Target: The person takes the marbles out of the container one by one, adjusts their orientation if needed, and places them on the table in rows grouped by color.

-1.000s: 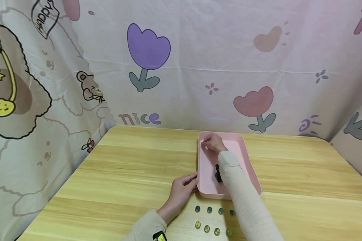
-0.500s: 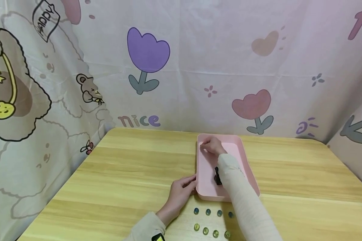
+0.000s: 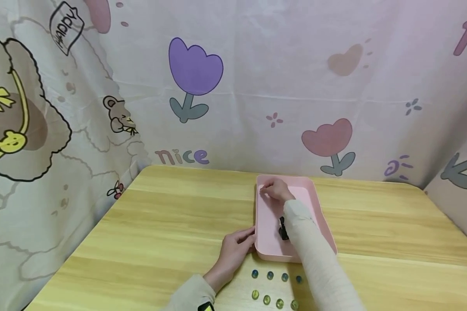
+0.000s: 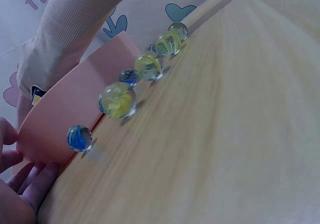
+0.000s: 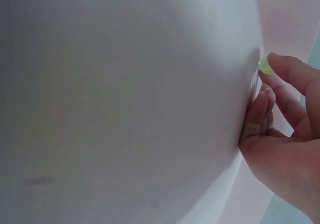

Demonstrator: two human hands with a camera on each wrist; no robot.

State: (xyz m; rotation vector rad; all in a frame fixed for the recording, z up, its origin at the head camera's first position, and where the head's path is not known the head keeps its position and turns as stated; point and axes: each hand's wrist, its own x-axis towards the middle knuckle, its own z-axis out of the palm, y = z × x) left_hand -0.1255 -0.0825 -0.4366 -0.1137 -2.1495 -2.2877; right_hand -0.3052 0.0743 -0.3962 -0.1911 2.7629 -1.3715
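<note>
My right hand point(image 3: 277, 190) is inside the pink tray point(image 3: 270, 248), near its far left corner. In the right wrist view, thumb and forefinger of the right hand point(image 5: 285, 129) pinch a yellow-green glass marble point(image 5: 266, 66) low over the tray floor. Outside the tray, my left hand point(image 3: 233, 250) touches the near part of its left wall, its fingers point(image 4: 42, 184) against the pink side. Before the tray's near edge lie a row of blue marbles point(image 3: 270, 275) and, closer to me, a row of yellow-green marbles point(image 3: 267, 299).
The tray stands on a light wooden table point(image 3: 171, 216). A printed cloth point(image 3: 249, 129) hangs behind and along the sides. A black device point(image 3: 283, 229) shows at the right sleeve, over the tray. The right forearm point(image 3: 319, 259) crosses the tray's near right part.
The head view has shifted slightly, so the scene sits a little lower. Both hands stay about where they were on and in the tray, and the marble rows have not moved.
</note>
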